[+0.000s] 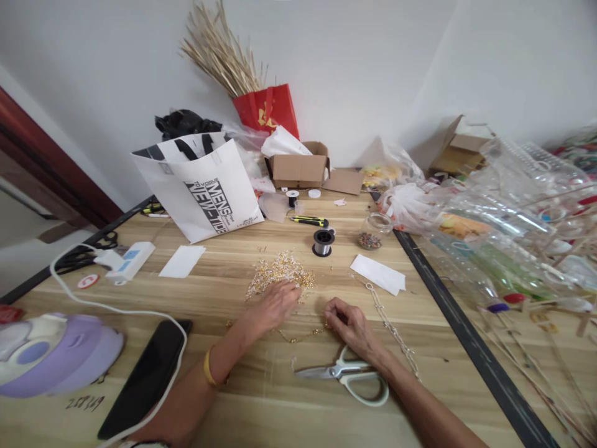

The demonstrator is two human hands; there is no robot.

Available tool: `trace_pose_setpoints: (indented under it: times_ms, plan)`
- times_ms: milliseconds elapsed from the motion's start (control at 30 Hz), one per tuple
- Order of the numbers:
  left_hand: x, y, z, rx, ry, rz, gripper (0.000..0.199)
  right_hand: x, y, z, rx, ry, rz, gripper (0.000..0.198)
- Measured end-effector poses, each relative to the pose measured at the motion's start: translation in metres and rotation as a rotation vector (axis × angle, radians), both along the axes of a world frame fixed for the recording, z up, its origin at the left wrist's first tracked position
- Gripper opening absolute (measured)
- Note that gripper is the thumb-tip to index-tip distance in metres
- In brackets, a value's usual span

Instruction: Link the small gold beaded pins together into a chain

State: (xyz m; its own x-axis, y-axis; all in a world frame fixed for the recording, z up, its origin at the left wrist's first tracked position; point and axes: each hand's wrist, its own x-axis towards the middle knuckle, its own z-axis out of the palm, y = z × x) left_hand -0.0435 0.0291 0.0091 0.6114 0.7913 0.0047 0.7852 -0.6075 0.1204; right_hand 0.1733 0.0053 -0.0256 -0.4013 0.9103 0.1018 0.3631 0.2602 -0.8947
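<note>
My left hand (278, 302) reaches over the front edge of a pile of small gold and clear beads (280, 269), its fingers bent and pressed together. Whether a bead is between them I cannot make out. To the right, my right hand (347, 318) is closed in a pinch at the end of a thin strand with gold beads (298, 340), which trails left across the table beneath my left wrist. White-handled scissors (342, 371) lie just below my right hand, blades pointing left. Beside my right forearm is a pale beaded chain (389, 320).
Behind the beads stand a wire spool (323, 243), a yellow utility knife (310, 221) and a jar of beads (372, 236). A phone (144, 379) with a white cable lies at left. Plastic bottles (485, 249) crowd the right; a white bag (205, 193) stands at back left.
</note>
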Motion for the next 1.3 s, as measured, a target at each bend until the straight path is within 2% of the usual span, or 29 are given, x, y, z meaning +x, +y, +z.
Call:
trace_pose_setpoints:
  times_ms: [100, 233, 433, 600, 833, 1100, 1300]
  plan:
    - [-0.011, 0.007, 0.004, 0.024, -0.039, 0.066, 0.015, 0.0, 0.0, -0.002, 0.007, -0.01, -0.002, 0.018]
    - [-0.026, 0.013, 0.016, -0.062, -0.126, 0.124, 0.014, 0.0, 0.0, -0.002, 0.011, -0.007, 0.004, 0.018]
    - [-0.039, 0.011, 0.029, -0.19, 0.019, 0.172, 0.012, 0.0, 0.0, -0.001, 0.009, -0.009, 0.008, 0.018]
    - [-0.035, 0.007, 0.025, -0.21, 0.157, 0.126, 0.013, 0.001, 0.0, -0.003, 0.007, -0.025, 0.004, 0.02]
    - [-0.029, 0.008, 0.019, -0.162, 0.179, 0.114, 0.016, 0.002, 0.001, -0.006, 0.007, -0.027, 0.006, 0.018]
    - [-0.033, 0.015, 0.008, -0.161, 0.001, 0.121, 0.015, 0.001, 0.001, -0.003, 0.007, -0.028, 0.01, 0.017]
    - [-0.035, 0.021, 0.01, -0.131, -0.095, 0.131, 0.02, 0.001, 0.0, -0.003, 0.019, -0.036, 0.01, 0.019]
